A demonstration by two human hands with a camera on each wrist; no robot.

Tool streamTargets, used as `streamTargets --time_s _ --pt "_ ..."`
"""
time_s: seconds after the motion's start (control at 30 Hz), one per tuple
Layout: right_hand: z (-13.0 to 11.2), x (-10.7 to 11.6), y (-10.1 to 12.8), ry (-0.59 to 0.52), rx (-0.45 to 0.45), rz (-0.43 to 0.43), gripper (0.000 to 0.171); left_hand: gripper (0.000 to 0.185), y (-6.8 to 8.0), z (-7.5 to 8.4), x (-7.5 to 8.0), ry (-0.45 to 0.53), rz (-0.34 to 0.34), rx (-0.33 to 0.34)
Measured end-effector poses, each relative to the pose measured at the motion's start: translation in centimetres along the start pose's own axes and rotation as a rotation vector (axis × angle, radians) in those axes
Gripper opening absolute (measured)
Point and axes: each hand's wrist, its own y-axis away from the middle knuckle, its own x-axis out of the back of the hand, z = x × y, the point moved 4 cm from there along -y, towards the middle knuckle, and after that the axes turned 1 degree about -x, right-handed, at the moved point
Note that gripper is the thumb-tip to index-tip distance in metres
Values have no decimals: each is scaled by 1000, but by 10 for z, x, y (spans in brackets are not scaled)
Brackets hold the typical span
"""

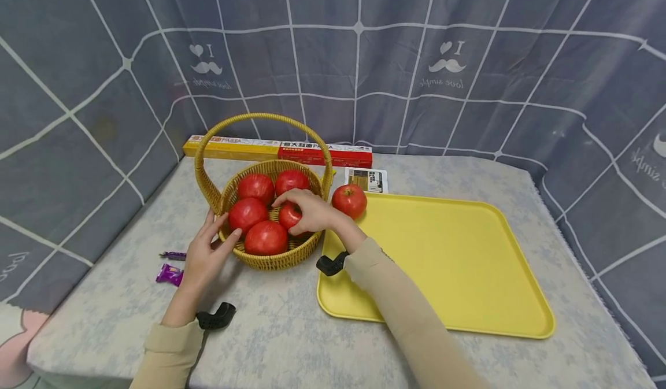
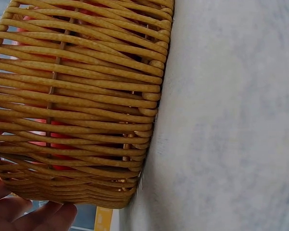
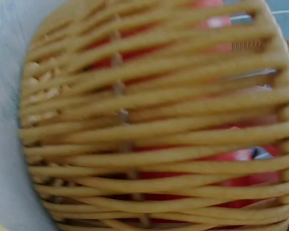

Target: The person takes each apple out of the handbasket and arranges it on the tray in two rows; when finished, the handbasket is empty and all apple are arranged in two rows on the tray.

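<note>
A yellow wicker basket [image 1: 281,260] with a tall arched handle stands on the table, holding several red pomegranates [image 1: 266,238]. My right hand [image 1: 312,211] reaches over the basket's right side, thumb and fingers curled round one pomegranate [image 1: 289,215] inside. At the near left rim is my left hand [image 1: 204,256], its thumb over the rim and its fingers along the outer side. In the left wrist view those fingers [image 2: 33,215] lie against the weave. The right wrist view shows the basket's wall [image 3: 149,134] close up, blurred, with red fruit behind it; the hand is hidden there.
Right of the basket lies a yellow tray [image 1: 442,262], with another pomegranate [image 1: 350,201] at its far left corner. Behind stand long pasta boxes [image 1: 325,154] and a flat packet [image 1: 366,180]. Purple-wrapped sweets [image 1: 169,274] lie left of the left hand. A grey curtain [image 1: 333,59] encloses the table.
</note>
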Motion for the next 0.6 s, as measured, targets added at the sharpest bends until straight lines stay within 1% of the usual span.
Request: streamTargets --time_s 0.07,0.13,0.2,0.27,0.33,0.37,0.47,0.6 --pt "0 0 5 -9 24 89 47 60 0 1 0 1 -1 0" --pt "-1 1 12 -64 63 165 39 60 1 2 0 -3 -7 7" --pt "-2 4 21 -178 107 216 34 60 1 2 -1 -10 -13 10" --pt "-5 13 31 -316 158 238 32 60 1 2 -1 -18 -15 10" --pt "-10 26 43 -433 202 248 33 61 -1 2 0 -23 -9 0" --pt "-11 34 49 -474 221 257 33 61 -2 3 0 -21 -6 -4" --pt "-12 61 71 -518 256 310 35 61 -3 2 1 -26 -3 -8" --pt "-4 95 105 -513 248 450 37 61 -2 1 0 -29 -14 3"
